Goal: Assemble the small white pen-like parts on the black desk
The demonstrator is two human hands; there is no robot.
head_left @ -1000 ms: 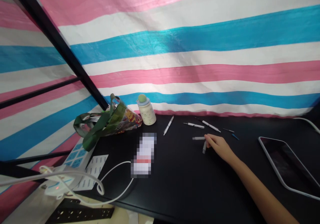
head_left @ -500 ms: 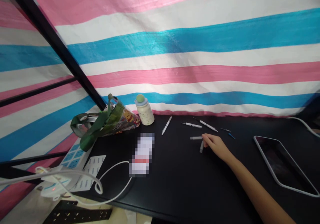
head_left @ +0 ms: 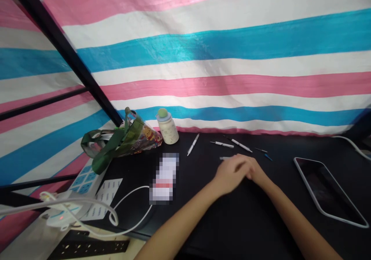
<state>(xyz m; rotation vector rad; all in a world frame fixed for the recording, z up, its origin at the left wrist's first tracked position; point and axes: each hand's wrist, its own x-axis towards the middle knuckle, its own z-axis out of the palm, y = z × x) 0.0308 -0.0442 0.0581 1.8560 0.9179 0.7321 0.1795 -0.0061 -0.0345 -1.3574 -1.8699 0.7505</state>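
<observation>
Over the dark tabletop, my left hand (head_left: 230,174) and my right hand (head_left: 255,171) are together, fingers curled and overlapping. The left covers most of the right's fingertips, so whatever is between them is hidden. A short grey pen-like piece (head_left: 224,158) pokes out just beyond the left hand, on the table. Behind the hands lie white pens: one (head_left: 193,145) off to the left, one (head_left: 222,145) with a thin tip pointing left, and one (head_left: 242,145) slanted. Right of these are a thin dark rod (head_left: 261,150) and a small blue piece (head_left: 268,157).
A tablet (head_left: 330,192) lies at the right. To the left are a pixelated phone-like rectangle (head_left: 165,179) with a white cable (head_left: 136,227), a bottle (head_left: 168,128), a green-handled bag (head_left: 130,138) and a power strip (head_left: 84,180). Striped sheeting (head_left: 217,86) hangs behind the table.
My left hand has come in from the lower left and met my right hand. The slanted grey piece seen below the right hand's fingers is now out of sight.
</observation>
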